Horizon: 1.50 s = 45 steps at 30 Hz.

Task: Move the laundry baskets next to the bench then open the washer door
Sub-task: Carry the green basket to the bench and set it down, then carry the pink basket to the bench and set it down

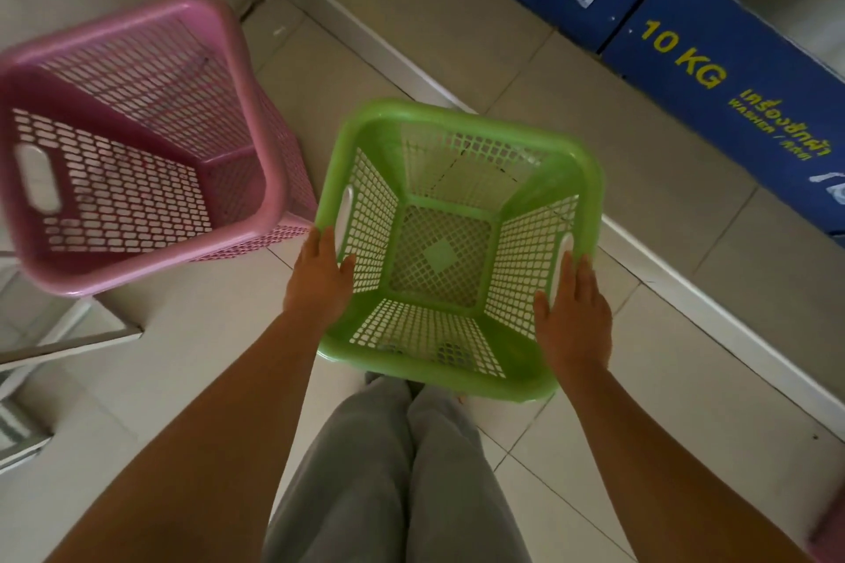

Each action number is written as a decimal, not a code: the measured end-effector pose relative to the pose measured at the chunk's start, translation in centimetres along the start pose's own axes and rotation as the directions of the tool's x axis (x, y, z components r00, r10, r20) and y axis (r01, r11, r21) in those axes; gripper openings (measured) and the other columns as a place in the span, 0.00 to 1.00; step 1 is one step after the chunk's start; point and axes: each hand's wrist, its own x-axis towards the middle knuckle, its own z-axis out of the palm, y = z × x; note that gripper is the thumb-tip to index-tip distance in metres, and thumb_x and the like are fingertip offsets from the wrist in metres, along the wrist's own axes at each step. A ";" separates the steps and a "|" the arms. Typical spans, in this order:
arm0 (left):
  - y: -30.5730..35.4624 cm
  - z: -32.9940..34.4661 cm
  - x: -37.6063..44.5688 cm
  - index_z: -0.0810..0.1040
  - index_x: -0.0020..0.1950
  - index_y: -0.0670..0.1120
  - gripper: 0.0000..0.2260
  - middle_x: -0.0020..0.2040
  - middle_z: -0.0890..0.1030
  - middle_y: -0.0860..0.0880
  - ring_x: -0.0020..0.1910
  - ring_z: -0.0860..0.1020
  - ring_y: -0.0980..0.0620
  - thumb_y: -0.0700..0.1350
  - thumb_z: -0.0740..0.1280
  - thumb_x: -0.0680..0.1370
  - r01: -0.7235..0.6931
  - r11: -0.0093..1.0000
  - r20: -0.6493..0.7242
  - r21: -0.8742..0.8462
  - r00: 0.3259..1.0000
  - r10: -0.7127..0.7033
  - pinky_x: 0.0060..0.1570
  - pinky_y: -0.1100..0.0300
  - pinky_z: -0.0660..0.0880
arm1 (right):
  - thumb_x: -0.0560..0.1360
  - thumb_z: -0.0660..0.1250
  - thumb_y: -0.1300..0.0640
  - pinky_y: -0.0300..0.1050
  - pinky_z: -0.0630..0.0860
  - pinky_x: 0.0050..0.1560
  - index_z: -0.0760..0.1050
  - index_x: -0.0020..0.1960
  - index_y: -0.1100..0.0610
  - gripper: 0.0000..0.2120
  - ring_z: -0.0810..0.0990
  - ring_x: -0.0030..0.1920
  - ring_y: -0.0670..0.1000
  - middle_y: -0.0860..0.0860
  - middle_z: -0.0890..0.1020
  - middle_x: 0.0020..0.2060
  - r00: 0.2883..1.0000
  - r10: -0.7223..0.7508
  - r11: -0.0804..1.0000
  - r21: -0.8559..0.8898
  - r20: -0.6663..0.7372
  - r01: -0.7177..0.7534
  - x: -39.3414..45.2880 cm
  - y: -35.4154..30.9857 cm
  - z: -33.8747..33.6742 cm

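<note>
An empty green mesh laundry basket (462, 117) is right in front of me, above the tiled floor and just ahead of my legs. My left hand (320, 281) grips its left rim beside the handle slot, thumb over the edge. On the right rim, by the other handle slot, my right hand (577, 315) holds on. An empty pink mesh basket (258, 114) stands to the left, its corner close to the green basket's left side. The washers (731, 73), with blue "10 KG" front panels, line the upper right. No washer door is in view.
A white raised step (686, 288) runs diagonally in front of the washers. A white frame (73, 345), possibly the bench, sits at the left edge under the pink basket. Something pink (830, 530) shows in the bottom right corner.
</note>
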 end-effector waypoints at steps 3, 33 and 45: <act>-0.5 -0.9 -1.2 0.57 0.76 0.43 0.26 0.77 0.58 0.39 0.74 0.61 0.37 0.51 0.58 0.81 -0.037 0.999 -0.025 -0.002 0.999 0.037 0.70 0.40 0.62 | 0.79 0.59 0.49 0.59 0.67 0.68 0.52 0.77 0.60 0.32 0.63 0.73 0.61 0.60 0.59 0.76 0.998 -0.058 0.998 0.013 0.012 0.058 -0.7 -1.6 -0.4; -31.3 -23.9 13.4 0.62 0.70 0.43 0.21 0.68 0.71 0.38 0.64 0.72 0.35 0.47 0.60 0.79 0.263 0.948 -0.346 -0.178 0.885 -0.311 0.59 0.36 0.73 | 0.79 0.59 0.48 0.55 0.62 0.73 0.50 0.77 0.60 0.33 0.62 0.74 0.59 0.59 0.60 0.75 0.955 -0.296 0.950 0.097 -0.027 0.297 9.2 -44.3 5.8; -34.8 -24.7 20.5 0.60 0.72 0.44 0.23 0.64 0.75 0.39 0.57 0.77 0.36 0.46 0.61 0.79 0.309 0.868 -0.299 -0.389 0.848 -0.436 0.52 0.43 0.74 | 0.78 0.61 0.49 0.50 0.83 0.45 0.43 0.77 0.49 0.36 0.82 0.53 0.56 0.55 0.66 0.73 0.988 -0.149 0.935 0.317 -0.046 0.155 14.0 -46.8 9.3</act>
